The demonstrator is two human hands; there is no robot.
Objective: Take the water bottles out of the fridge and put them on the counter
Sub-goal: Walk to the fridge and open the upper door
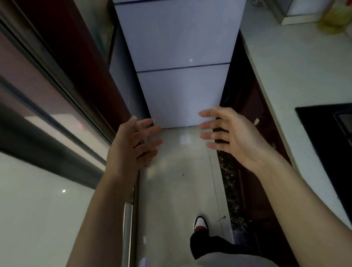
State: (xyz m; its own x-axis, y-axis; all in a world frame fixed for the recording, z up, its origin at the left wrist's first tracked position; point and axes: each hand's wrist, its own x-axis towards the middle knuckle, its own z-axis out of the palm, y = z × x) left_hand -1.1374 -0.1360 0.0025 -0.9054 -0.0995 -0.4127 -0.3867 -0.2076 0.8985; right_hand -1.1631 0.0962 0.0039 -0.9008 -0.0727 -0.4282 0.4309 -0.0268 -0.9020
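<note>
— Where are the hands?
— The left hand [136, 142] and right hand [227, 131] are both spread wide, empty, raised before the closed fridge [183, 48].
— And the desk [303, 65]?
— Right of the right hand.

Pale lilac fridge [180, 42], blk hob [320, 135]

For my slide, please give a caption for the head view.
Both empty hands, left and right, reach toward the closed fridge; counter at right.
</note>
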